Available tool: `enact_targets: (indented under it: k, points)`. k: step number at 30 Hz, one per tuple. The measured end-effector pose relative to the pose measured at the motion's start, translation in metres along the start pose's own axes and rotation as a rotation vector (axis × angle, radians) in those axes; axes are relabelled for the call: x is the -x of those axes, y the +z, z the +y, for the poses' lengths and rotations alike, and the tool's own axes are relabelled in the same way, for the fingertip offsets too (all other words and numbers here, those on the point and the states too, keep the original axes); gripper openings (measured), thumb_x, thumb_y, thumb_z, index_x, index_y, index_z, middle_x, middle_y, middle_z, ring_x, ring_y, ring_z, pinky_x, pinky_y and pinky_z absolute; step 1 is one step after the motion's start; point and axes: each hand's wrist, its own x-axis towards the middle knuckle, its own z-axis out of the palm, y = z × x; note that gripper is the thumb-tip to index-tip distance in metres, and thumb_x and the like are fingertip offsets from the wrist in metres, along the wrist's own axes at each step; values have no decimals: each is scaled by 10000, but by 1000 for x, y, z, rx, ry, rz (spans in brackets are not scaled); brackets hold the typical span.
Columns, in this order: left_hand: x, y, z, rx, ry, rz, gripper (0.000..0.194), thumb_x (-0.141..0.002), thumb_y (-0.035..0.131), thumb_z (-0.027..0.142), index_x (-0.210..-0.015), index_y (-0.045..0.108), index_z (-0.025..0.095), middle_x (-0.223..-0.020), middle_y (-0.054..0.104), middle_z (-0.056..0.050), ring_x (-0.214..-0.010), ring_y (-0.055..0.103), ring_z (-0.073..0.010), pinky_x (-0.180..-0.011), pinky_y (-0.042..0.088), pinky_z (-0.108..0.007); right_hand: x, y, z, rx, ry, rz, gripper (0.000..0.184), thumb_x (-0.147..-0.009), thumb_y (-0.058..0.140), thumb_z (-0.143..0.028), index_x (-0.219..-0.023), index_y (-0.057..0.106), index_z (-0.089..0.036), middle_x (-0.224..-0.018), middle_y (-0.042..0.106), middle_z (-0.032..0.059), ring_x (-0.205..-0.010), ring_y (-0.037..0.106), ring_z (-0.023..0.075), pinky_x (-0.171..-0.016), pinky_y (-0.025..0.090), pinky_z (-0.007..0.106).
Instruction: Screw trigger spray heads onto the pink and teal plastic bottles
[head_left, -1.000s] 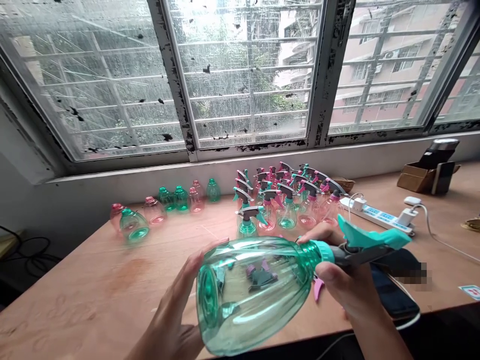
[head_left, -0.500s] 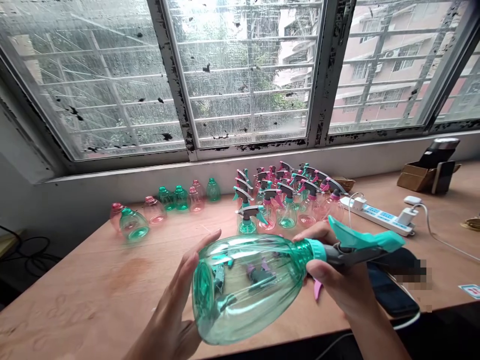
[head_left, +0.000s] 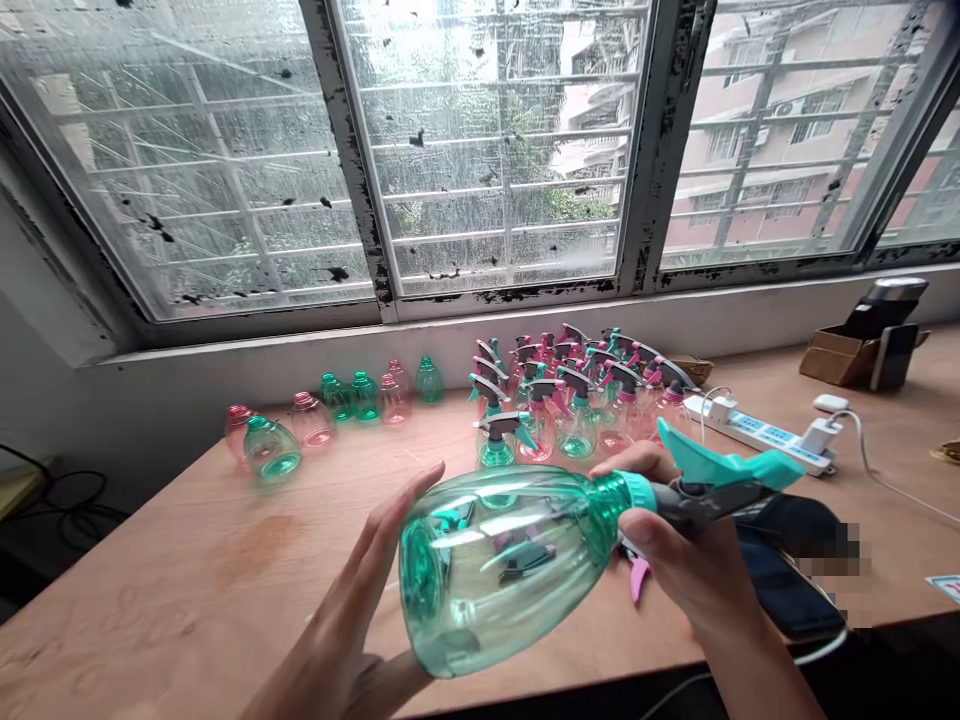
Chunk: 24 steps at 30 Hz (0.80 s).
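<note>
I hold a translucent green spray bottle [head_left: 517, 610] on its side above the near part of the wooden surface [head_left: 255, 600], its base toward my left and its neck tipped a little upward to my right. My right grip [head_left: 686, 550] is closed around the neck end, thumb on the near side by the teal collar [head_left: 639, 490], other fingers behind. The trigger head, grey with a teal trigger [head_left: 727, 462], sits at the mouth and points out past my right grip, trigger side up. My left grip [head_left: 345, 610] is wide, cupped about the base with thumb low and fingertips at the upper edge; I cannot tell how firmly it touches, if at all.

Through the clear wall I see loose trigger heads [head_left: 529, 555] lying on the surface, and a pink trigger [head_left: 639, 580] shows just below the neck. Farther back, fitted spray bottles [head_left: 577, 440] stand packed together near the window wall. To their left are headless green and pink bottles [head_left: 271, 450], well apart from my work. To the right lie a white power strip [head_left: 761, 435] and a black smartphone [head_left: 799, 590]; behind is an opened cardboard box [head_left: 834, 358].
</note>
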Motion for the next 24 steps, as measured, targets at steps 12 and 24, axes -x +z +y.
enact_targets:
  k: [12,24]
  points:
    - [-5,-3,1,-168,108,20,1048,-958,781,513,-1764,167,246,-1768,432,-113,-1629,427,-285,-1337,345,-357,-2,-4,5,-2,-12,-21,380,-840,939,-516,-1057,744,-273,-580,683,-40,-501,661,186,-513,589,292]
    - [3,-4,-7,-245,37,9,1049,-992,709,566,-1773,75,269,-1708,510,-175,-1534,560,-355,-1131,584,-419,-1,3,2,17,16,37,428,-769,986,-541,-997,758,-258,-640,693,-49,-511,625,132,-539,560,252]
